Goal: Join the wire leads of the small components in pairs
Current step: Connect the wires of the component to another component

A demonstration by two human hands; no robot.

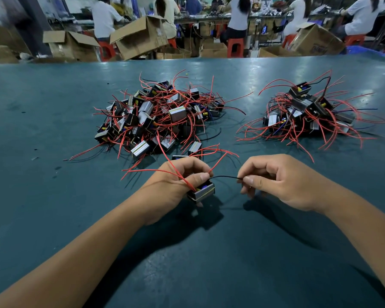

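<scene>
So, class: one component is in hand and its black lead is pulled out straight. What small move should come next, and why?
Probably bring the black lead across to one of the red leads and twist their ends together. The left hand grips the component, the right hand pinches the black lead's free end, and no leads look joined yet.

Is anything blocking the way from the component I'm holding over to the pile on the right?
Nothing visible does. The component sits in the left hand, and only bare green table lies between it and the right pile.
</scene>
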